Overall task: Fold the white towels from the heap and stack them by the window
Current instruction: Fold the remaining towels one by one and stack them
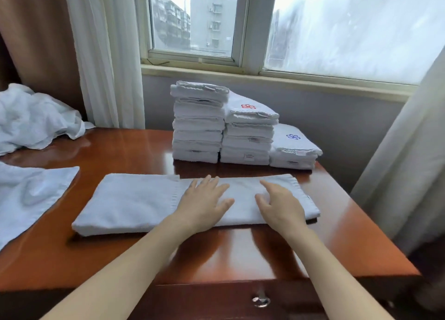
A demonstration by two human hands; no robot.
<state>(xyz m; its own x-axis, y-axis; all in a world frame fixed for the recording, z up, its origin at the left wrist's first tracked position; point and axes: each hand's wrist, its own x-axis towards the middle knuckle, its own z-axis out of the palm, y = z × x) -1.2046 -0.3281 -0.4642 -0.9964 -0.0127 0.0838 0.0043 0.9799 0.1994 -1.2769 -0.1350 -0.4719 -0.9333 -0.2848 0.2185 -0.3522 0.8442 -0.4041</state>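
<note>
My left hand [204, 199] and right hand [279, 204] rest released on the towel [130, 204] beneath them; I'd smooth outward, then fold squarely.

A glossy wooden table [337, 223] (drawer knob [261, 300] in front) stands by pale curtains [106, 54].

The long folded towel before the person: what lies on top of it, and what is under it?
The left hand and right hand rest on its right half. Under it shows only the table; the covered surface is hidden.
</note>
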